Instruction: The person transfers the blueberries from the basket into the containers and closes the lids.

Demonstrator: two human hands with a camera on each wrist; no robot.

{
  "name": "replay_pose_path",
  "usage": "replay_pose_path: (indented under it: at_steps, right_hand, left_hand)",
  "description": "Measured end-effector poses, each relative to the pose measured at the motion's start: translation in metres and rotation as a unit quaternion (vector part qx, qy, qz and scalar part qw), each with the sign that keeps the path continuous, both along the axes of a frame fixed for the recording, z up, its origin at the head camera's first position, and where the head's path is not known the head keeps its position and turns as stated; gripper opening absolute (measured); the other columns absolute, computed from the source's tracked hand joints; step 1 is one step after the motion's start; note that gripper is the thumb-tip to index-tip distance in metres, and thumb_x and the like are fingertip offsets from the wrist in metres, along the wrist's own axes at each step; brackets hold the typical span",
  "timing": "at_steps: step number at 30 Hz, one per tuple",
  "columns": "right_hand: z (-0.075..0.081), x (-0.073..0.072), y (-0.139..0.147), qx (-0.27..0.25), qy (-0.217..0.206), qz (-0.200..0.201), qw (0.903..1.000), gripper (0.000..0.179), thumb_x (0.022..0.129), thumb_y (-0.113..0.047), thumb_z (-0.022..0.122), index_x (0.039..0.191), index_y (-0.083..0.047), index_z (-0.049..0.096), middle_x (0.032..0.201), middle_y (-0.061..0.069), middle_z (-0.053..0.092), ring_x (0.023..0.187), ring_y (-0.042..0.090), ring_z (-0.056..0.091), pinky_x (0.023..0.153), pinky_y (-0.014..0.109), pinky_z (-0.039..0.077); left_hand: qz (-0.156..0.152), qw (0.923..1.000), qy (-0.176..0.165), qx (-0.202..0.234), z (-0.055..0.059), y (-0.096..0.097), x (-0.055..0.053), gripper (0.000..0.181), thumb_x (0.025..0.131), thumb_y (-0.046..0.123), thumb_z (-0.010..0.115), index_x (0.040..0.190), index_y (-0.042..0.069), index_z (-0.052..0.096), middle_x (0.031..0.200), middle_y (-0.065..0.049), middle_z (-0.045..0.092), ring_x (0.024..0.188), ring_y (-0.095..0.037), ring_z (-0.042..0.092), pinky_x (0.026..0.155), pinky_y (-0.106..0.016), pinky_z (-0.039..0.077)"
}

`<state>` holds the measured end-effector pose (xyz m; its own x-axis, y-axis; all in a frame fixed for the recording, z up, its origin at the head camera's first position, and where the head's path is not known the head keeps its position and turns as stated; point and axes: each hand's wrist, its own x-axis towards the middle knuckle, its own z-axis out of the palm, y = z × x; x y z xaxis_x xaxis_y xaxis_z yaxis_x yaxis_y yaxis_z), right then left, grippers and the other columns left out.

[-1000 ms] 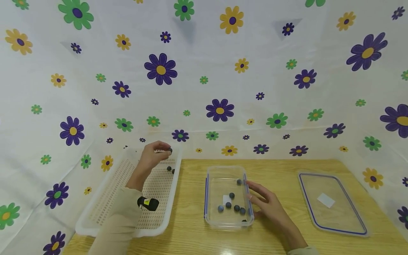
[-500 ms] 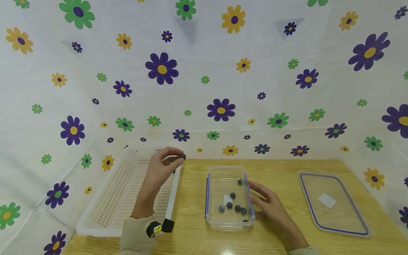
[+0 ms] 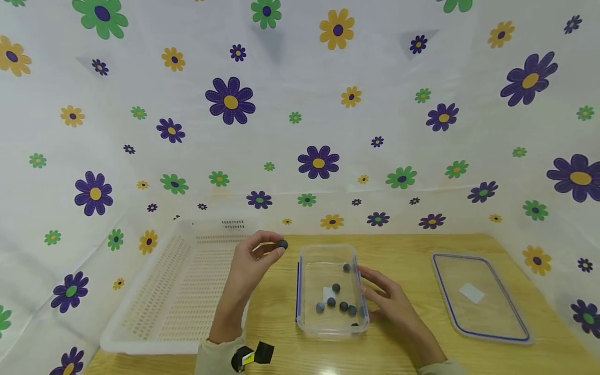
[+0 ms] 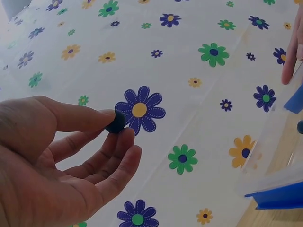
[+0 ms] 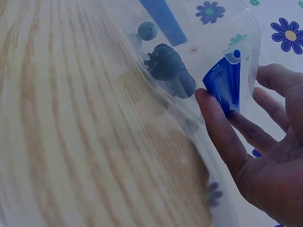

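Note:
In the head view my left hand (image 3: 248,265) pinches a blueberry (image 3: 282,244) between thumb and fingertips, over the table between the white basket and a clear food container (image 3: 333,329). The left wrist view shows that dark round blueberry (image 4: 116,122) held at the thumb tip, the other fingers loosely bent below. Several blueberries (image 3: 336,287) lie scattered on the container's floor. My right hand (image 3: 391,302) rests against the container's right side with fingers extended; the right wrist view has its fingertips at the blue clip (image 5: 222,85).
A white slotted plastic basket (image 3: 140,346) stands at the left. The container's lid (image 3: 492,307), with a blue seal and a white label, lies flat on the wooden table (image 3: 276,333) at the right. A flowered cloth (image 3: 276,130) hangs behind and at both sides.
My left hand has carried the blueberry from above the basket rightward past its rim, nearer the container. The right hand keeps its place at the container's side.

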<state>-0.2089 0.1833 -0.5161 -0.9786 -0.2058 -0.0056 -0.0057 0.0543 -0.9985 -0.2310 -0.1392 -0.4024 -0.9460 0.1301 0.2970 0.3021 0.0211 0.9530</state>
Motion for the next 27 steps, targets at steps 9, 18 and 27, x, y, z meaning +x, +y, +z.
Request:
replay_pose_path:
  at_steps: [9,18,27]
  right_hand:
    - [0.000,-0.001,0.001,-0.008,-0.012,0.002,0.9999,0.055,0.103,-0.020,0.064,0.154,-0.009,0.046,0.162,0.021,0.034,0.136,0.056,0.042,0.075,0.052,0.061]
    - [-0.001,0.001,-0.001,-0.015,-0.017,0.014,0.9996,0.056,0.103,-0.022,0.064,0.154,-0.008,0.045,0.162,0.022,0.032,0.137,0.057,0.041,0.077,0.052,0.061]
    - [0.000,0.000,-0.001,-0.025,-0.021,0.013,0.9994,0.057,0.104,-0.021,0.064,0.155,-0.008,0.043,0.163,0.021,0.032,0.135,0.055,0.044,0.077,0.054,0.060]
  left_hand:
    - [-0.003,0.9997,-0.009,0.024,-0.019,0.026,0.000,0.021,0.092,-0.009,0.069,0.112,-0.006,0.068,0.117,-0.019,0.064,0.104,-0.030,0.066,0.086,-0.026,0.057]
    - [-0.017,0.9996,-0.021,0.013,-0.047,0.042,-0.006,0.019,0.091,-0.010,0.071,0.110,-0.006,0.069,0.114,-0.021,0.066,0.107,-0.039,0.066,0.085,-0.026,0.058]
    - [-0.056,0.9971,-0.053,0.002,-0.063,0.052,-0.013,0.021,0.091,-0.011,0.069,0.112,-0.010,0.066,0.116,-0.024,0.065,0.109,-0.040,0.065,0.082,-0.023,0.056]
